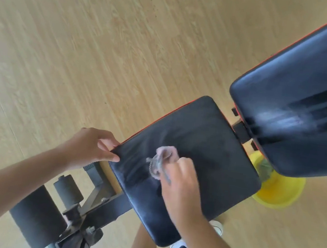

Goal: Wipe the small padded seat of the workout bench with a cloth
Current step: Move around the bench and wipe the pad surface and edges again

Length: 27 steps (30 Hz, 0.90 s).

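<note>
The small padded seat (203,141) is black with a red edge and sits in the middle of the view, streaked with pale wipe marks. My right hand (182,179) presses a crumpled grey-pink cloth (161,161) onto the seat's left half, blurred by motion. My left hand (92,146) grips the seat's left corner, thumb on top and fingers over the edge.
The long black backrest pad (304,112) rises at the upper right, with smears on it. A yellow basin (280,189) stands on the wooden floor (86,42) under it. Black foam rollers (37,217) and the metal frame (95,204) lie lower left. My legs and a shoe show below.
</note>
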{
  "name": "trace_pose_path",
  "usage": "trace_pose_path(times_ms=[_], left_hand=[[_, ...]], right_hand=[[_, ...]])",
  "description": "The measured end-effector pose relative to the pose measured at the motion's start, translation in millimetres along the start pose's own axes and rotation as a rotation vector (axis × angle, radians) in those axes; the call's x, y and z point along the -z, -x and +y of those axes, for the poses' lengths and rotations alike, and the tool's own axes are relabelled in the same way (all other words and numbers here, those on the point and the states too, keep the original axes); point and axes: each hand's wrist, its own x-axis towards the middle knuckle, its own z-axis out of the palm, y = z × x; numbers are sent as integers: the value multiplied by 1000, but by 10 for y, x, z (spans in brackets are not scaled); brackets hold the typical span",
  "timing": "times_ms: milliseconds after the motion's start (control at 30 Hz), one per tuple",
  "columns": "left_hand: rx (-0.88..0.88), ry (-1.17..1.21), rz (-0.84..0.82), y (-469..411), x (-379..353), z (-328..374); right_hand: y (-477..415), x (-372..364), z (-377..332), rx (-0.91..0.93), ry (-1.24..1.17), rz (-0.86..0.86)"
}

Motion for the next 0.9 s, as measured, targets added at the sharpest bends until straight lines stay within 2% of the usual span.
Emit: trace_pose_path(times_ms=[67,100,133,200,267,300,333,367,433,467,500,533,567,633,667,733,767,800,833,867,900], left_hand=[[-10,-35,43,-21,-34,26],[-4,-53,63,-36,-46,23],[6,-65,83,-43,-51,12],[17,-89,89,-60,-55,12],[33,-106,98,-54,-55,16],[32,-106,114,-55,-57,7],[25,-110,129,-60,-66,-1],[21,-112,137,-73,-80,-7],[26,-119,139,-85,-101,13],[28,-125,141,-85,-110,18],[31,-124,150,-82,-119,19],[35,-113,159,-76,-129,18],[37,-100,165,-74,-139,21],[42,-80,171,-89,-158,4],[54,-64,175,-88,-162,-19],[73,-26,177,-64,-179,-64],[64,-22,177,-66,-188,-82],[53,-26,178,-73,-187,-88],[50,-32,180,-78,-182,-80],[48,-34,185,-83,-174,-70],[42,-35,185,-90,-170,-61]], right_hand=[[328,-122,-236,311,84,-238],[271,-75,-135,452,98,-257],[109,50,33,507,100,-222],[-278,433,495,305,98,-114],[-451,736,884,-73,186,188],[-402,758,877,-233,194,257],[-248,651,764,-325,155,234],[-57,526,538,-312,137,130],[454,158,0,-209,38,-240],[718,33,-217,-137,-97,-406],[938,-87,-319,-17,-163,-462],[1041,-113,-334,82,-151,-430],[1020,-50,-182,196,-121,-474],[611,289,333,193,20,-327],[368,448,627,125,112,-225],[-15,813,1174,-165,108,197],[-2,753,1305,-252,104,360],[42,721,1288,-356,81,400],[281,486,1198,-403,184,300],[600,152,1172,-349,271,192],[909,-257,1190,-334,202,-2]])
